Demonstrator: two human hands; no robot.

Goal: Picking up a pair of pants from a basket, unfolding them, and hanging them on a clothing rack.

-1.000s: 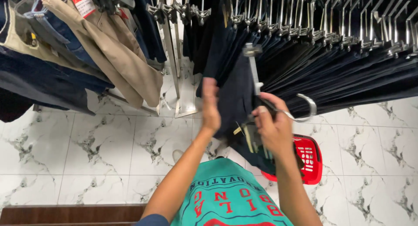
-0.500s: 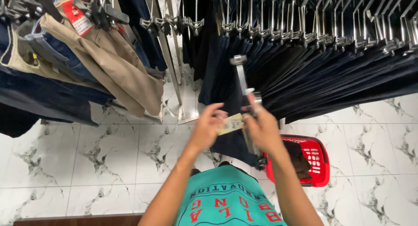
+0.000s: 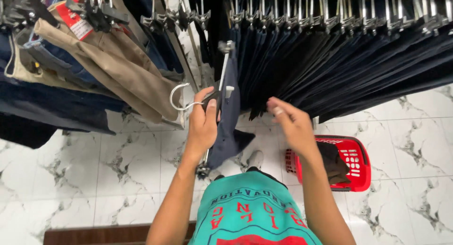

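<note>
Since half a second ago the hands have parted: both were then bunched together on the clip hanger in front of the dark rack, and now only the left hand (image 3: 203, 124) grips it, while the right hand (image 3: 292, 124) has let go and hovers to the 3 o'clock side with fingers loosely spread, holding nothing. One clip hanger (image 3: 222, 75) is in hand, its metal bar standing nearly upright, its wire hook (image 3: 181, 98) curling out toward 9 o'clock, and one pair of dark navy trousers (image 3: 229, 127) draped from it down past the wrist toward 6 o'clock. At 12 to 2 o'clock hangs one long, tightly packed row of dark trousers (image 3: 349, 61), too many to count, each under a metal clip. At 10 o'clock is a second rack with tan trousers (image 3: 122, 70) and blue denim; one red rectangular tag (image 3: 74, 23) with a white patch sits on the tan pair's waistband. One red plastic basket (image 3: 358, 160) stands on the white marbled floor (image 3: 71, 179) at 4 o'clock, dark cloth lying inside it. One green printed shirt (image 3: 250, 212) fills 6 o'clock.
</note>
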